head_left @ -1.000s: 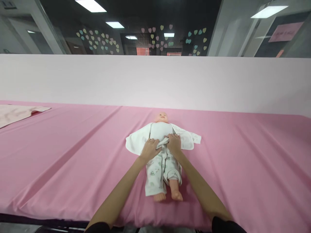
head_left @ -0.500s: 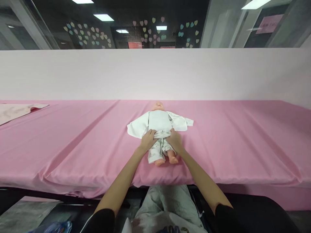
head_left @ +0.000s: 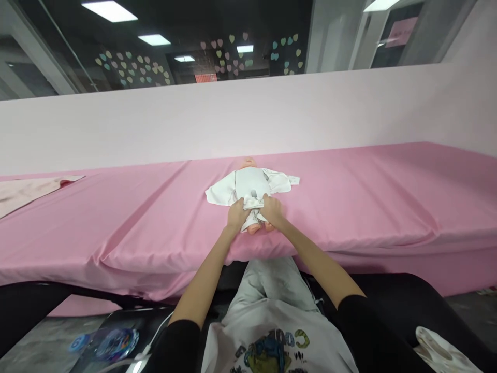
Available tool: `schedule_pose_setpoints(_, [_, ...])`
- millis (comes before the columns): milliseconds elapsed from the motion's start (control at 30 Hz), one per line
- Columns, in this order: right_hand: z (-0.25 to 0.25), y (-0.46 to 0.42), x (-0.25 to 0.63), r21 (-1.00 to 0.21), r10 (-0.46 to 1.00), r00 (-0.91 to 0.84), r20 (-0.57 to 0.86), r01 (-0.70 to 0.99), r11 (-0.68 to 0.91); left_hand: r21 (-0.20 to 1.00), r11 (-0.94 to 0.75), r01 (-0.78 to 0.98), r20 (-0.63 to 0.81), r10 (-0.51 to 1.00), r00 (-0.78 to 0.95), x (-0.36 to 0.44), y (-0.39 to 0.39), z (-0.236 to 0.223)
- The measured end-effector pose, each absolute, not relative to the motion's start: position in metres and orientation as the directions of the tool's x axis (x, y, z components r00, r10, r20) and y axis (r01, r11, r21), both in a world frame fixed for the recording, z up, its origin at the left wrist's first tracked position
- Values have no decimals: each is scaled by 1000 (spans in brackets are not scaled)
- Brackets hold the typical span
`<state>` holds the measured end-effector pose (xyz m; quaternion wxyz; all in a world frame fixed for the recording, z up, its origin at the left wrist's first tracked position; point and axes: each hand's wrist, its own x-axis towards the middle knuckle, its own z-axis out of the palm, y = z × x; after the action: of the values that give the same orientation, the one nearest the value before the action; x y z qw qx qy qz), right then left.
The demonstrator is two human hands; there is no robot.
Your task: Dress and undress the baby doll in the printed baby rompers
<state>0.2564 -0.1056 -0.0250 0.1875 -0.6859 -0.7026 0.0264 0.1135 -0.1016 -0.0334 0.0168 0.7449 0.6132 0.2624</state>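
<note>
A baby doll (head_left: 249, 163) lies on its back on a pink-covered table, feet toward me. It wears a white top (head_left: 248, 182) with wide sleeves spread to both sides. My left hand (head_left: 237, 213) grips one side of the waistband of the doll's white patterned trousers (head_left: 251, 220). On the other side, my right hand (head_left: 272, 209) holds the same waistband, fingers closed round it. Between my hands the waistband is bunched and lifted off the body. The doll's feet (head_left: 254, 228) stick out below the trouser legs.
The pink sheet (head_left: 147, 223) has folds and hangs over the near edge. A pale cloth (head_left: 31, 190) lies at the far left. A white wall (head_left: 233, 122) stands behind the table. A plastic bottle (head_left: 112, 343) is at the lower left, beside a white cable (head_left: 149, 344).
The view has tilted and shifted. Both hands have lifted the waistband, pulling it away from the doll's belly; a small grey patch now shows above it.
</note>
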Motion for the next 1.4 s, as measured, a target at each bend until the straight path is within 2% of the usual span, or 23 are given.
schedule_pose_setpoints(167, [-25, -114, 256, -332, 976, 14, 219, 941, 61, 410, -295, 863, 423, 900, 107, 111, -119, -47])
schedule_pose_setpoints(267, [-23, -127, 268, -426, 977, -50, 207, 894, 136, 539, -368, 757, 434, 892, 125, 107, -133, -53])
schedule_pose_setpoints(400, [-22, -147, 291, -588, 970, -222, 99, 773, 237, 701, -369, 610, 282, 929, 238, 97, -148, -47])
schedule_pose_setpoints(467, [-28, -154, 298, -596, 947, -295, 126, 741, 310, 726, -371, 579, 230, 924, 304, 93, -154, -44])
schedule_pose_setpoints(533, [-39, -159, 298, -567, 937, -266, 225, 746, 348, 715, -389, 581, 241, 917, 318, 93, -159, -43])
schedule_pose_setpoints(633, [-59, -164, 289, -605, 925, -61, 374, 740, 293, 687, -380, 619, 336, 922, 193, 102, -169, -48])
schedule_pose_setpoints(767, [-72, -173, 281, -681, 904, 87, 418, 689, 248, 638, -403, 657, 470, 879, 82, 122, -183, -66])
schedule_pose_setpoints(933, [-71, -182, 281, -647, 890, 121, 439, 731, 219, 338, -500, 798, 695, 704, 147, 141, -192, -94])
schedule_pose_setpoints(1000, [-71, -186, 280, -637, 891, 135, 434, 745, 197, 272, -507, 818, 733, 660, 166, 143, -193, -101])
schedule_pose_setpoints(1067, [-74, -192, 278, -634, 888, 169, 428, 756, 162, 275, -493, 826, 730, 666, 154, 144, -196, -105])
schedule_pose_setpoints(1200, [-86, -208, 273, -673, 851, 256, 459, 726, 145, 385, -426, 819, 666, 742, 74, 142, -211, -105])
schedule_pose_setpoints(1300, [-92, -221, 273, -674, 794, 218, 568, 676, 296, 434, -405, 805, 620, 782, 59, 140, -230, -97])
schedule_pose_setpoints(1400, [-92, -235, 277, -645, 756, 140, 639, 633, 428, 405, -463, 789, 573, 801, 176, 132, -251, -85])
